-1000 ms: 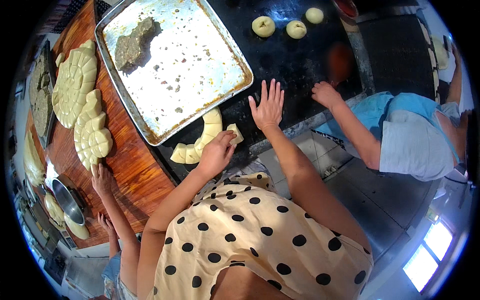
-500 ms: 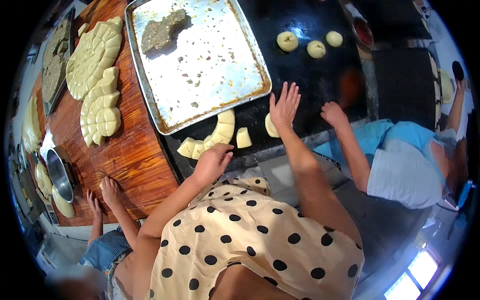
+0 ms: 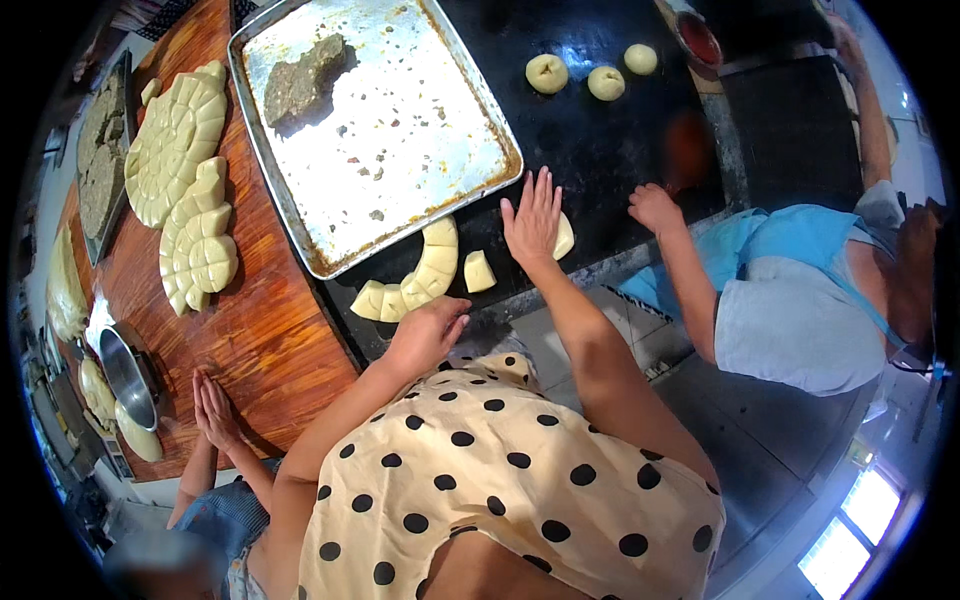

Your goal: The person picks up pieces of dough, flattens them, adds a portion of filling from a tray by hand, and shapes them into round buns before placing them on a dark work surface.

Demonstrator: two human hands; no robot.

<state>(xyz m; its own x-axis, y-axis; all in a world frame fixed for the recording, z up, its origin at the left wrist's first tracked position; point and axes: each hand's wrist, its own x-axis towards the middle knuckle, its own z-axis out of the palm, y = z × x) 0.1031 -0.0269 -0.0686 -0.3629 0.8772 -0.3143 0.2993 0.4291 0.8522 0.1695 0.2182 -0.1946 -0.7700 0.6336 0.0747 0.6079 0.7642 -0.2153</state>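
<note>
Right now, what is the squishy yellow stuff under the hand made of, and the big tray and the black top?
The piece under the right hand looks like raw dough: pale yellow, matte, soft-edged. The tray seems to be metal, dull silver with brown stains and crumbs. The black top looks like a smooth, slightly glossy griddle or stone; it reflects light, but I cannot tell which.

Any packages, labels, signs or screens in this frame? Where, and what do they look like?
None that can be made out: no package, label, sign or screen.
Only bare things: metal tray on the black griddle, cut dough pieces below it, wooden table at left.
Right hand lies flat on a dough piece; left hand at the griddle edge.
</note>
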